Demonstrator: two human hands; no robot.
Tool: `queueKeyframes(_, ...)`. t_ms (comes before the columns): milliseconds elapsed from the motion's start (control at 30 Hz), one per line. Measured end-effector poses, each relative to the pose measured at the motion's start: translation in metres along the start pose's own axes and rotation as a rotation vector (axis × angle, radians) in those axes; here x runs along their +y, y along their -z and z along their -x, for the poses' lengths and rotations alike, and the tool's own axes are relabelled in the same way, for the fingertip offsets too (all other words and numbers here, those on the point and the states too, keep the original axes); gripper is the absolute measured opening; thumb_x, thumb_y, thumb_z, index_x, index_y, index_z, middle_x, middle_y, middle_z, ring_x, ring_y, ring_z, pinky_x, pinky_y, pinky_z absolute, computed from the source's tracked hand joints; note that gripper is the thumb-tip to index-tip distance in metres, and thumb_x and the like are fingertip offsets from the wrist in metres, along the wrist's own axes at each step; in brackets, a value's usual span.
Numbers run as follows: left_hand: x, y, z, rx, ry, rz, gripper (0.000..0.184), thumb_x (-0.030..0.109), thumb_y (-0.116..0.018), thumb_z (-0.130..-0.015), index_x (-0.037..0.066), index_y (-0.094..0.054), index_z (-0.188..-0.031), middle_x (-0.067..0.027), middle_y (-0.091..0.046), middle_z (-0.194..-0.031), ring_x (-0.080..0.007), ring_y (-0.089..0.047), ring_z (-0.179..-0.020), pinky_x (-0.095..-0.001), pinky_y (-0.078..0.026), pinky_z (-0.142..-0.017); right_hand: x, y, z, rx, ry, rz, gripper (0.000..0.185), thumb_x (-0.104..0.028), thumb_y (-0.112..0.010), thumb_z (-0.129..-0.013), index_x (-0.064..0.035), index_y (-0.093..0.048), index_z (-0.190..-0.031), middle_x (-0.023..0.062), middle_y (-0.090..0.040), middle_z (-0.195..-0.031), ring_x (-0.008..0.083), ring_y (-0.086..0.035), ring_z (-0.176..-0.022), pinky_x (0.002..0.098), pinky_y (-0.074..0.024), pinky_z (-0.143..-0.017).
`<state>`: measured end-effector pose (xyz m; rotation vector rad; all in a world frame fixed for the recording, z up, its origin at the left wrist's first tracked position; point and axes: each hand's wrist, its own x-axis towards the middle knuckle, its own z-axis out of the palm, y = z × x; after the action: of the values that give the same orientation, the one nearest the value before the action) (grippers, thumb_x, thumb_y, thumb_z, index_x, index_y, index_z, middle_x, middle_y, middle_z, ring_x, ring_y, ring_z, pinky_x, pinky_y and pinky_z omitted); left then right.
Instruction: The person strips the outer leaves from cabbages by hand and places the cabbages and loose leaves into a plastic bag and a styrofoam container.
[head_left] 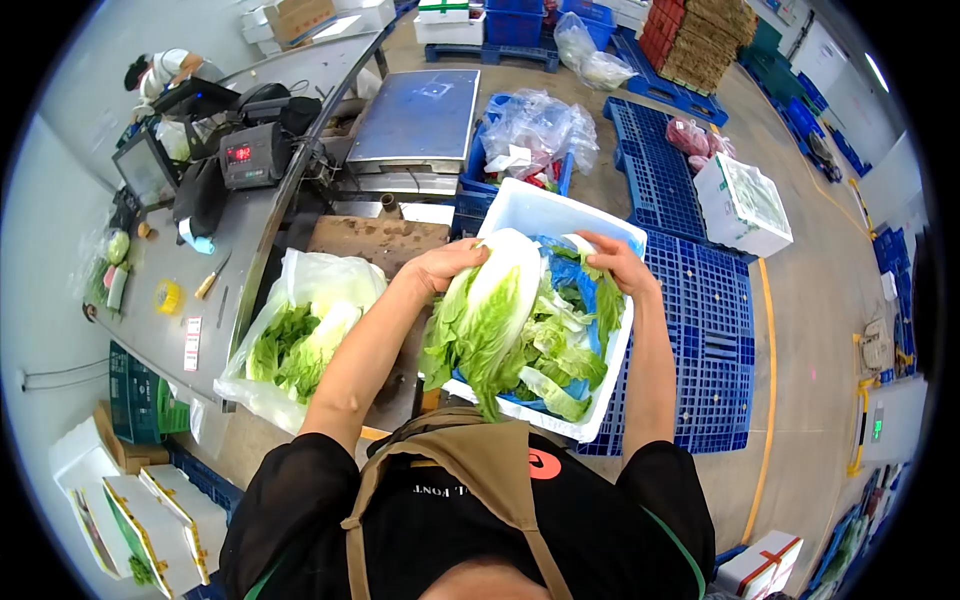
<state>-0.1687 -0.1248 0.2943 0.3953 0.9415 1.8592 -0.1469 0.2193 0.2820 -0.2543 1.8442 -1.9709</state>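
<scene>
My left hand (pixel 456 266) is closed on the upper left side of a Chinese cabbage (pixel 500 290), pale at the base with loose green leaves hanging downward. The cabbage is held over the left part of a white foam box (pixel 520 205) lined with blue plastic. Loose cabbage leaves (pixel 562 345) lie in the box. At the box's right side, my right hand (pixel 618 262) pinches a green cabbage leaf (pixel 607 305); some of its fingertips are hidden. Left of my left forearm, a clear plastic bag (pixel 268 335) holds more cabbage (pixel 318 345).
A steel table (pixel 240 215) with a scale display (pixel 250 155) and a knife (pixel 212 276) stands at left. Ahead are a platform scale (pixel 415 115) and a blue crate (pixel 470 190). Blue pallets (pixel 700 340) lie at right, one bearing a foam box (pixel 725 215). Another person (pixel 165 75) is at far left.
</scene>
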Motion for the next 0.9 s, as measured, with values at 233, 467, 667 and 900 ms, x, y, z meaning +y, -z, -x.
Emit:
queueKeyframes(233,0.003,-0.014,0.022,-0.027,-0.173,0.364,0.073,0.05,-0.063,-0.083,0.002,-0.044,-0.135,-0.0161,-0.056,-0.128,-0.0268,-0.058,-0.114,-0.0425,-0.05,-0.095,-0.005,-0.105,-0.006,0.067,0.01,-0.492,0.093,-0.048,-0.07,-0.078,-0.0129,-0.022,-0.149,0.0247,-0.028,-0.147,0.0344,-0.04,-0.128,0.0448,-0.0333,-0.106)
queueKeyframes(467,0.029,-0.068,0.088,0.571,-0.497,-0.302,0.063,0.052,-0.042,-0.096,0.0,-0.046,-0.131,-0.0166,-0.053,-0.129,-0.0244,-0.053,-0.116,-0.0377,-0.046,-0.098,-0.063,-0.237,-0.002,-0.047,0.068,-0.491,0.06,-0.008,-0.064,-0.076,0.0044,-0.043,-0.13,0.0174,-0.059,-0.116,0.0285,-0.063,-0.1,0.0368,-0.0526,-0.087)
queueKeyframes(667,0.003,-0.072,0.258,1.623,-0.262,-1.189,0.066,0.055,-0.052,-0.089,0.0,-0.051,-0.126,-0.0229,-0.058,-0.121,-0.0346,-0.057,-0.112,-0.0431,-0.046,-0.094,-0.082,-0.304,-0.005,-0.412,-0.321,-0.814,0.061,-0.015,-0.061,-0.077,0.0057,-0.042,-0.132,0.0213,-0.058,-0.12,0.0304,-0.063,-0.102,0.0397,-0.0525,-0.091)
queueKeyframes(900,-0.082,-0.028,0.39,1.552,0.832,-1.628,0.042,0.043,-0.065,-0.079,0.003,-0.07,-0.089,-0.0154,-0.068,-0.09,-0.0374,-0.061,-0.097,-0.0729,-0.027,-0.092,-0.053,-0.421,-0.049,-0.533,-0.824,-0.459,0.038,-0.024,-0.062,-0.083,-0.0021,-0.06,-0.115,0.0111,-0.067,-0.102,0.0209,-0.066,-0.087,0.0331,-0.0533,-0.077)
